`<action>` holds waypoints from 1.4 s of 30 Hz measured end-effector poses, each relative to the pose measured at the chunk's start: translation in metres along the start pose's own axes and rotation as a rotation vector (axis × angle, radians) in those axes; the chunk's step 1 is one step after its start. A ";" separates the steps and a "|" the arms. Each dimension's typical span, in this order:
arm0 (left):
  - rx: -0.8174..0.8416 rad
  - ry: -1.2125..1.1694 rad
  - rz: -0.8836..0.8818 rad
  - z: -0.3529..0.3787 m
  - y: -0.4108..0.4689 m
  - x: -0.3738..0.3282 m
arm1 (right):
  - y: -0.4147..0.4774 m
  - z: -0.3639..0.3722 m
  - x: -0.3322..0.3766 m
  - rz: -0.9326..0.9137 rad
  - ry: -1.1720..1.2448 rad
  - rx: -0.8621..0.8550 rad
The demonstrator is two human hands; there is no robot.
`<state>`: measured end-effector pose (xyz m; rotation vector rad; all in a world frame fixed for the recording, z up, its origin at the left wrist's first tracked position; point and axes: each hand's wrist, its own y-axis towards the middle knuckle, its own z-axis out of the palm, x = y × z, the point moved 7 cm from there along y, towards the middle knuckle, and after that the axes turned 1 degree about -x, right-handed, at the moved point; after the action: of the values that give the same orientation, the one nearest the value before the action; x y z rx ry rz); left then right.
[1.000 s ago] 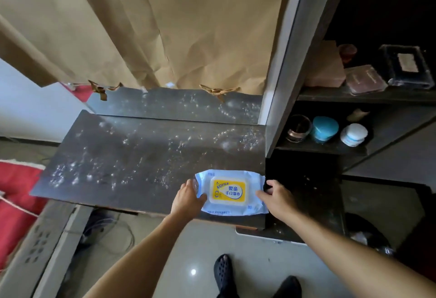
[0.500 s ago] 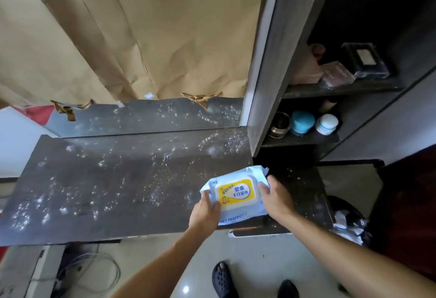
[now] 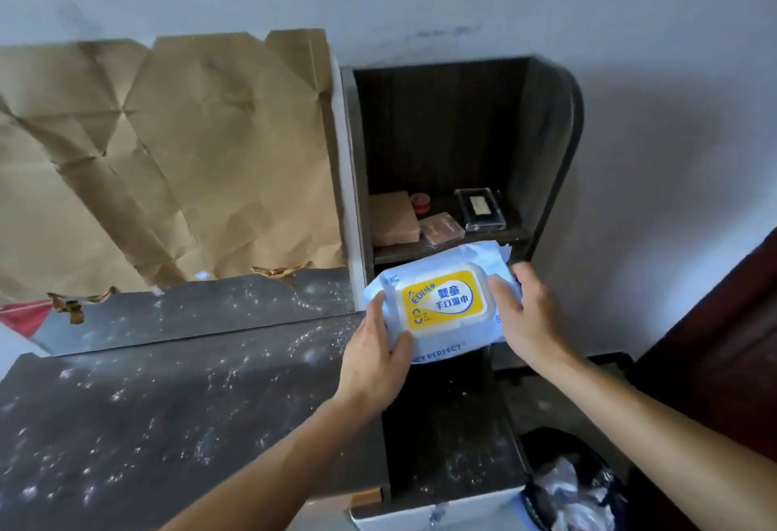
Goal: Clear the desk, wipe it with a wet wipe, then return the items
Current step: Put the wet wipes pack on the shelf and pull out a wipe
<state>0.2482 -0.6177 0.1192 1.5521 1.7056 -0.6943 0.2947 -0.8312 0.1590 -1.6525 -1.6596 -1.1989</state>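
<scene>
A pale blue wet wipe pack with a yellow lid label is held up in the air in front of the dark shelf unit. My left hand grips its left end from below and my right hand grips its right end. The dark desk top lies below and to the left, bare and speckled with wet, shiny spots.
Crumpled brown paper covers the wall behind the desk. On the shelf sit a tan box, a small red jar, a pink case and a black case. A lined bin stands at lower right.
Both hands lifted the wipe pack off the desk's front edge and carried it up and right, toward the shelf. The view tilted upward.
</scene>
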 end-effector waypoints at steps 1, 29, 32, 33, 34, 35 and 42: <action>-0.033 0.000 0.027 -0.002 0.006 -0.017 | 0.013 -0.011 0.005 -0.020 0.019 -0.009; -0.208 0.600 0.255 0.013 0.144 -0.082 | 0.173 0.021 0.057 -0.592 -0.577 0.260; -0.204 0.608 0.238 0.011 0.144 -0.081 | 0.175 0.040 0.045 -0.545 -0.692 0.508; -0.202 0.607 0.240 0.012 0.144 -0.080 | 0.177 0.042 0.041 -0.550 -0.720 0.524; -0.200 0.612 0.239 0.013 0.145 -0.078 | 0.178 0.043 0.040 -0.564 -0.727 0.519; -0.199 0.616 0.232 0.014 0.145 -0.076 | 0.180 0.044 0.041 -0.579 -0.727 0.512; -0.198 0.536 0.167 0.016 0.145 -0.070 | 0.195 0.036 0.067 -0.651 -0.656 0.458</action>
<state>0.3953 -0.6531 0.1764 1.8128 1.9163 -0.0122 0.4816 -0.7915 0.2431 -1.3043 -2.7723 -0.4267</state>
